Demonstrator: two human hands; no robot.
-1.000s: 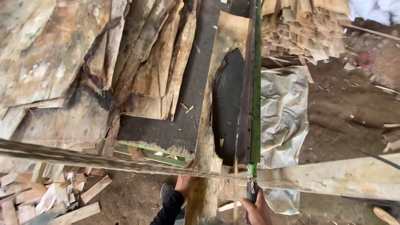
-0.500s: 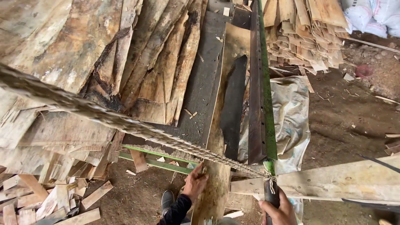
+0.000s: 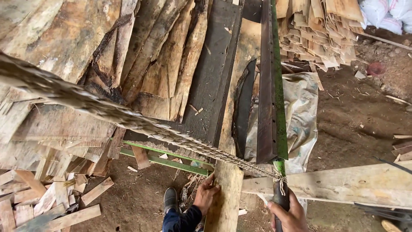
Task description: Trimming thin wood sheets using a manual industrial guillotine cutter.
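Head view, largest item to smallest:

- Stacked veneer sheets (image 3: 64,64) fill 9 to 12 o'clock.
- Long cutter blade (image 3: 271,86) runs from 12 o'clock down to its handle at 5 o'clock.
- Wood strip (image 3: 231,141) lies under the blade; keep it flat and square to the edge.
- Left hand (image 3: 206,193) rests open on the strip at 6 o'clock, fingers well away from the blade.
- Right hand (image 3: 288,212) is closed around the dark handle (image 3: 281,199).

White woven sacks (image 3: 392,15) lie heaped in the far right corner, beyond the stacked veneer (image 3: 319,32).
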